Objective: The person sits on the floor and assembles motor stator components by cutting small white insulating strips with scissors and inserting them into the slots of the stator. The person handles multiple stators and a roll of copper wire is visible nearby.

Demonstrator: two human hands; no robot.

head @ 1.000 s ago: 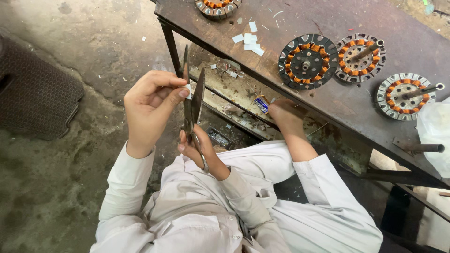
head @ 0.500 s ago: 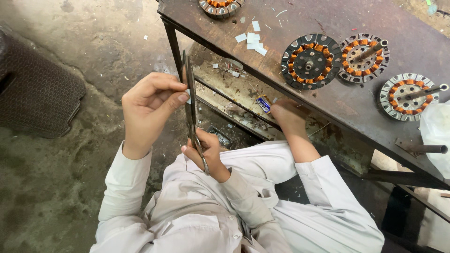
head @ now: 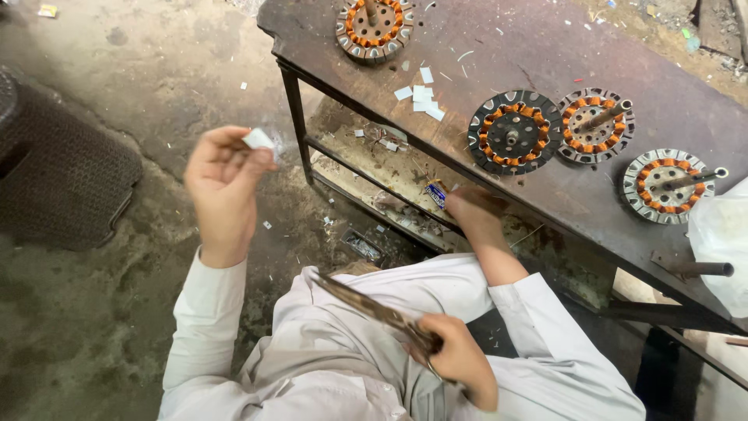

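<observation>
Paper slip [head: 258, 139]: small, white, rectangular, pinched at the fingertips of the left hand, raised over the floor to the left of the surface.
Left hand [head: 224, 183]: fingers closed narrowly on the slip, pale sleeve down to the wrist.
Floor [head: 117, 296]: rough grey concrete, stained, dotted with white scraps; a dark woven mat [head: 58, 187] lies at the far left.
Scissors [head: 374, 310]: long, dull metal blades, shut together, lying across the lap with the tips pointing left.
Right hand [head: 460, 360]: wrapped around the scissors' handles, low in the picture.
Third hand [head: 474, 209]: reaches under the front edge of the surface; whose it is and whether it grips anything, I cannot tell.
Packet [head: 436, 195]: small, blue with some yellow, on the lower shelf just left of that hand.
Surface [head: 499, 47]: dark rusty metal bench top, scratched, littered with bits.
Cut pieces [head: 421, 95]: about five white paper rectangles in a loose cluster on the surface.
Stators [head: 514, 131]: four round motor cores, grey slotted steel with orange copper windings, one at the top edge and three in a row to the right.
Bag [head: 721, 234]: white, translucent plastic, at the right edge.
</observation>
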